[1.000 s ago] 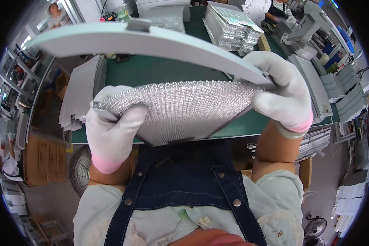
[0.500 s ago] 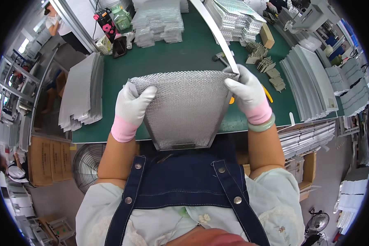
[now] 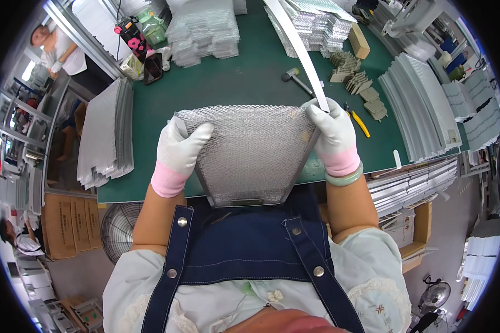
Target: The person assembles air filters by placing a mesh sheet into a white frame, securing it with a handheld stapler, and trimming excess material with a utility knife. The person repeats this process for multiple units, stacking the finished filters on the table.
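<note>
Between my hands is a silver mesh filter panel [image 3: 249, 158], framed along its sides and tilted with its near end against my apron [image 3: 244, 244]. My left hand [image 3: 182, 143], in a white glove with a pink cuff, pinches its far left corner, thumb on top. At the far right corner my right hand [image 3: 334, 130], gloved alike, grips the panel together with the end of a long white strip [image 3: 303, 53]. That strip rises and curves away over the table. Beyond my right hand lie a hammer [image 3: 298, 81] and yellow-handled cutters [image 3: 359, 122].
Stacked mesh sheets stand on the green table [image 3: 216, 83]: a left stack [image 3: 106, 130], a far stack [image 3: 203, 30] and a right stack [image 3: 419, 108]. Small metal clips [image 3: 361, 86] lie beside a wooden block [image 3: 359, 41]. A bottle [image 3: 132, 36] and phone [image 3: 153, 67] sit far left.
The panel's far edge has come slightly nearer to me, and my right hand with it. More of the hammer and cutters shows. In the left background, a person has shifted further into view.
</note>
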The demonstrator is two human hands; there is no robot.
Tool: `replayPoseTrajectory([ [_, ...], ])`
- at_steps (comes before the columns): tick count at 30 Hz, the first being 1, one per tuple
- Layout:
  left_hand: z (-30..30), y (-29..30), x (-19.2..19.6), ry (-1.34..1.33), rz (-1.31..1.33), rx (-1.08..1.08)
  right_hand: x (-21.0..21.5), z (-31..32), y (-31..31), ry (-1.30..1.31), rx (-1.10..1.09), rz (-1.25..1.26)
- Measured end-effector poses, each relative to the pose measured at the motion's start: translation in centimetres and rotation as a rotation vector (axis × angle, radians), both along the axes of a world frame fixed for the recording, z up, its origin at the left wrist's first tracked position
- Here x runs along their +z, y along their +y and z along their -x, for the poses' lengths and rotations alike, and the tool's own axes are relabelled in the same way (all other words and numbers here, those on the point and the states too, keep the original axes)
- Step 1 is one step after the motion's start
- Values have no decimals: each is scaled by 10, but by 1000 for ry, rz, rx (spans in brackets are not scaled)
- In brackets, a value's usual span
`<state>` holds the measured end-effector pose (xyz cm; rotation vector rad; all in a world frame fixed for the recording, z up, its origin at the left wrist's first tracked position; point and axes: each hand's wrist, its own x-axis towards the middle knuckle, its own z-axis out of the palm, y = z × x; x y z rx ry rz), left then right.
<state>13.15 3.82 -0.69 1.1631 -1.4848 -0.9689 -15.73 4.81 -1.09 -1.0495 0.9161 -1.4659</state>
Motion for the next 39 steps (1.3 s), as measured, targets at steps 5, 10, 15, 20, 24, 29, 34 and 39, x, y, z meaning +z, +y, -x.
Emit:
replayPoseTrajectory([
  [5,3,-4,-5,24,6,17,-21,18,10,182,22,23],
  [10,6,-6,-4,-52,25,-2,-21,3,7,-159,-20,138],
  [15,28,3,14,273,-31,-77,-14,-6,10,-146,37,227],
  [20,18,0,5,94,-41,-89,-29,-23,5,63,-400,537],
  [24,23,1,9,154,-41,-125,-26,-10,11,159,-255,413],
  [29,18,-2,7,139,-72,-125,-19,11,2,171,-106,442],
  [34,20,0,5,171,-76,-111,-6,48,-4,110,180,301],
  [39,21,-1,5,138,-86,-125,-2,52,-5,174,181,279],
])
